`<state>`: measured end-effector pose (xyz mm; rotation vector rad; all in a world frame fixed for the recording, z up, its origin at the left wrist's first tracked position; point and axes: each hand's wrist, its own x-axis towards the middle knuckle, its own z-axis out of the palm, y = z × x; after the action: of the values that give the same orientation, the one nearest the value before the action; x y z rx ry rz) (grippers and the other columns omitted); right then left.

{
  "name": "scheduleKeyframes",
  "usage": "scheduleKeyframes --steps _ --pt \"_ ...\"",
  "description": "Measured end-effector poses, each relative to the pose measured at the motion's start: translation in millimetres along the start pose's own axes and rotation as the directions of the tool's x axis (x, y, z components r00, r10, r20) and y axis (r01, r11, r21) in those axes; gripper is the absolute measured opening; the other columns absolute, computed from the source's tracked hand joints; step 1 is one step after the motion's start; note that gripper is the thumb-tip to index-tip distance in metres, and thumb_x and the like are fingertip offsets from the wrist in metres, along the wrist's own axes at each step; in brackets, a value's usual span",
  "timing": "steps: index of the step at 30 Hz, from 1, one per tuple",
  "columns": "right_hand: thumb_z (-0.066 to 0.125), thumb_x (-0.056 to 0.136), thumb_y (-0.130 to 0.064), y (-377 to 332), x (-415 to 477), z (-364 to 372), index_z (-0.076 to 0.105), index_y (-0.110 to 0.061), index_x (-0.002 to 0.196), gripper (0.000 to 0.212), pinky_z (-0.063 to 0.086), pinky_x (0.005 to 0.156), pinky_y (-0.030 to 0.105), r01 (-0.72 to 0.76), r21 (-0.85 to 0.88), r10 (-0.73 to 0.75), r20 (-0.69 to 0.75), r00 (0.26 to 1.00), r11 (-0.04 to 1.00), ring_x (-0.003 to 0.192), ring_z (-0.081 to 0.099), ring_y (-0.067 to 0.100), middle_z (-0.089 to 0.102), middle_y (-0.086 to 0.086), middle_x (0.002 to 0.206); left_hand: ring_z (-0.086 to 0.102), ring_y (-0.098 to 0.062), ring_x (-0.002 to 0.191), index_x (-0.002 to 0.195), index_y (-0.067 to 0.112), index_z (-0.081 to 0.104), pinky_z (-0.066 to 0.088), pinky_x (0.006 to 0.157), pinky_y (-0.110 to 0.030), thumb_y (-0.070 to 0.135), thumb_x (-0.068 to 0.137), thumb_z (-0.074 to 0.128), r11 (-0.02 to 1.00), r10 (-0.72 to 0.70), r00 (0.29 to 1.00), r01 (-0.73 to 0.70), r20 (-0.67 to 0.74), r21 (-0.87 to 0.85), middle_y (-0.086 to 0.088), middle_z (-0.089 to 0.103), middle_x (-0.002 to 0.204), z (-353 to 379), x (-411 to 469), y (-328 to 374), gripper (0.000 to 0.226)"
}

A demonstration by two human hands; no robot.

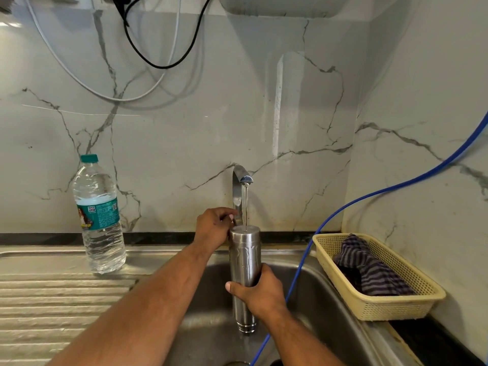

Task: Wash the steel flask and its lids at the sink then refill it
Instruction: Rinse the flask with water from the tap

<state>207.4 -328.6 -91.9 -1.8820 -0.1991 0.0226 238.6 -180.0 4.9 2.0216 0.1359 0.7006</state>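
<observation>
A tall steel flask (244, 260) stands upright over the sink basin (311, 291), its top directly under the chrome tap (239, 186). A thin stream of water (245, 207) falls from the spout onto the flask's top. My right hand (260, 293) is wrapped around the flask's middle. My left hand (212, 229) reaches behind the flask's top, fingers closed at the base of the tap, where the handle is hidden. No separate lids are in sight.
A plastic water bottle (99, 215) with a teal cap stands on the ribbed steel drainboard (52, 299) at left. A cream plastic basket (380, 310) holding a striped cloth (369, 268) sits right of the basin. A blue hose (343, 212) runs down into the sink.
</observation>
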Motion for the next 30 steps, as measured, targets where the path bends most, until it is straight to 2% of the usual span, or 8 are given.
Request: scheduleKeyframes --steps 7,12,14,16,18,23,27,30 --pt "0.093 0.071 -0.032 -6 -6 -1 0.053 -0.022 0.137 0.078 0.051 0.089 0.023 0.046 0.015 -0.046 0.036 0.998 0.999 0.101 0.061 0.008 0.067 -0.004 0.127 0.065 -0.017 0.113 0.129 0.028 0.060 0.054 0.101 -0.050 0.041 0.102 0.056 0.970 -0.154 0.986 0.139 -0.061 -0.202 0.005 0.067 0.122 -11 -69 -18 0.031" --pt "0.094 0.070 -0.025 -9 -7 -2 0.054 -0.024 0.137 0.078 0.050 0.082 0.016 0.100 0.013 -0.101 0.113 0.988 0.995 0.105 0.063 0.007 0.067 -0.008 0.121 0.059 0.002 0.099 0.146 0.030 0.038 0.051 0.067 -0.010 0.037 0.094 0.069 0.977 -0.087 0.992 0.102 0.086 -0.188 0.013 0.053 0.135 -18 -113 -17 0.061" --pt "0.094 0.069 -0.022 -10 -6 -3 0.053 -0.028 0.138 0.080 0.049 0.083 0.017 0.121 -0.015 -0.118 0.123 0.985 0.993 0.110 0.061 0.009 0.064 -0.008 0.126 0.059 -0.003 0.102 0.152 0.034 0.024 0.051 0.061 -0.007 0.037 0.088 0.077 0.975 -0.069 0.984 0.101 0.166 -0.197 0.013 0.046 0.135 -16 -111 -18 0.084" --pt "0.093 0.068 -0.020 -11 -1 -6 0.050 -0.032 0.141 0.086 0.053 0.096 0.028 0.137 -0.061 -0.131 0.091 0.987 0.989 0.118 0.058 0.013 0.058 -0.006 0.133 0.059 -0.015 0.115 0.155 0.042 0.016 0.060 0.080 -0.022 0.042 0.080 0.083 0.969 -0.067 0.982 0.106 0.177 -0.223 0.009 0.045 0.137 -15 -105 -18 0.101" --pt "0.092 0.067 -0.021 -10 1 -8 0.046 -0.034 0.146 0.092 0.052 0.105 0.038 0.149 -0.145 -0.143 0.046 0.989 0.978 0.124 0.054 0.016 0.052 -0.006 0.137 0.059 -0.020 0.117 0.152 0.050 0.021 0.059 0.094 -0.044 0.039 0.080 0.084 0.946 -0.082 0.985 0.125 0.152 -0.298 0.010 0.047 0.133 -15 -100 -20 0.096" --pt "0.087 0.074 -0.038 -15 -4 -16 0.031 -0.046 0.155 0.098 0.039 0.116 0.050 0.125 -0.430 -0.207 -0.148 0.967 0.894 0.143 0.029 0.023 0.034 -0.007 0.154 0.061 -0.019 0.111 0.136 0.038 0.047 0.063 0.085 -0.038 0.025 0.086 0.081 0.864 -0.113 0.988 0.149 0.102 -0.482 0.000 0.050 0.134 -17 -98 -17 0.061" --pt "0.087 0.078 -0.039 -26 -8 -17 0.017 -0.033 0.161 0.108 0.031 0.121 0.053 0.032 -0.313 -0.148 -0.354 0.924 0.949 0.154 0.005 0.031 0.006 0.004 0.168 0.064 -0.029 0.111 0.135 0.028 0.041 0.064 0.082 -0.043 0.023 0.089 0.076 0.680 -0.288 0.956 0.243 0.053 -0.691 -0.013 0.052 0.136 -18 -91 -19 0.058" --pt "0.079 0.088 -0.026 -27 -2 -16 0.009 -0.028 0.163 0.103 0.039 0.117 0.049 -0.063 -0.013 0.056 -0.310 0.949 0.998 0.152 0.025 0.035 0.018 0.013 0.167 0.061 -0.033 0.114 0.137 0.023 0.042 0.064 0.079 -0.047 0.025 0.089 0.077 0.561 -0.443 0.896 0.311 0.040 -0.767 -0.018 0.051 0.135 -24 -82 -26 0.058"
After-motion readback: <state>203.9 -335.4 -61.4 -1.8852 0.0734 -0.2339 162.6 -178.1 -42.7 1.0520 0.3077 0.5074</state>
